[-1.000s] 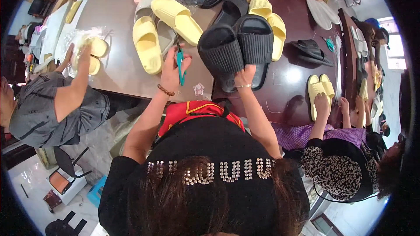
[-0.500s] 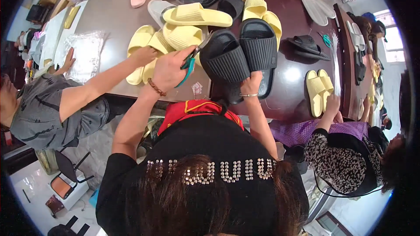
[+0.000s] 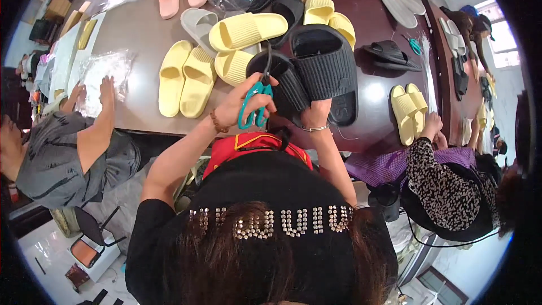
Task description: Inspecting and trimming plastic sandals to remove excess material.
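Observation:
My left hand (image 3: pixel 240 104) grips teal-handled scissors (image 3: pixel 255 110), blades pointing up against the left black slipper (image 3: pixel 282 82). My right hand (image 3: pixel 315 114) holds the pair of ribbed black slippers by their heels at the near table edge; the right black slipper (image 3: pixel 327 62) stands tilted beside the left one. A third black slipper (image 3: pixel 347 107) lies under them on the table.
Yellow slippers (image 3: pixel 180 79) and another yellow slipper (image 3: pixel 248 29) lie left of my hands on the brown table (image 3: pixel 141 34). A person in grey (image 3: pixel 68 158) handles a plastic bag (image 3: pixel 104 68) at left. At right a patterned sleeve (image 3: pixel 435 164) reaches small yellow slippers (image 3: pixel 409 107).
My left hand brought the scissors right and up to the black slippers. My right hand drew the black pair nearer the table edge.

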`<state>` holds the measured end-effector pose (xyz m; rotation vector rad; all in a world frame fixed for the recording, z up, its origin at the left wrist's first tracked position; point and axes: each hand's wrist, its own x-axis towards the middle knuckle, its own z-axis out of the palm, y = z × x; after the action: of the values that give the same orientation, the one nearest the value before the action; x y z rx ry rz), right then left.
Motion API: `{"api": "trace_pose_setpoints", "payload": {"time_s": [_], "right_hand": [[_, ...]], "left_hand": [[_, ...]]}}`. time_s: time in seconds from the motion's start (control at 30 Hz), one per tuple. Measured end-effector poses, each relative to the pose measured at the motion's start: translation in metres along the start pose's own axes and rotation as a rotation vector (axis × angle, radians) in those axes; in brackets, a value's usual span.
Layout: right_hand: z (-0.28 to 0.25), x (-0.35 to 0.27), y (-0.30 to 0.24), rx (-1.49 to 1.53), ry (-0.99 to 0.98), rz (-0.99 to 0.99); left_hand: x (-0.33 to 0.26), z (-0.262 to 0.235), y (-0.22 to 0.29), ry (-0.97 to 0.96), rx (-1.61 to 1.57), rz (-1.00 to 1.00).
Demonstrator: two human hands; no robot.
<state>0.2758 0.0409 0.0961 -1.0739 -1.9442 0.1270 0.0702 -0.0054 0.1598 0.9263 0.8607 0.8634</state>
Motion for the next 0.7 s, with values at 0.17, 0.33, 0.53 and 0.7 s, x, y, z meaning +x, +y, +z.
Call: {"api": "trace_pose_setpoints", "payload": {"time_s": [0.17,0.33,0.53,0.7], "right_hand": [[-0.004,-0.004,0.01,0.034,-0.043,-0.001],[0.004,-0.019,0.013,0.323,-0.058,0.265],[-0.002,-0.007,0.003,0.102,-0.104,-0.085],[-0.011,-0.003,0.001,0.07,-0.224,-0.126]], "left_hand": [[-0.007,-0.007,0.014,0.153,0.138,0.133],[0.0,-0.025,0.03,0.383,0.924,0.366],[0.007,-0.029,0.038,0.402,1.33,0.54],[0.005,-0.033,0.047,0.274,1.408,0.425]]}}
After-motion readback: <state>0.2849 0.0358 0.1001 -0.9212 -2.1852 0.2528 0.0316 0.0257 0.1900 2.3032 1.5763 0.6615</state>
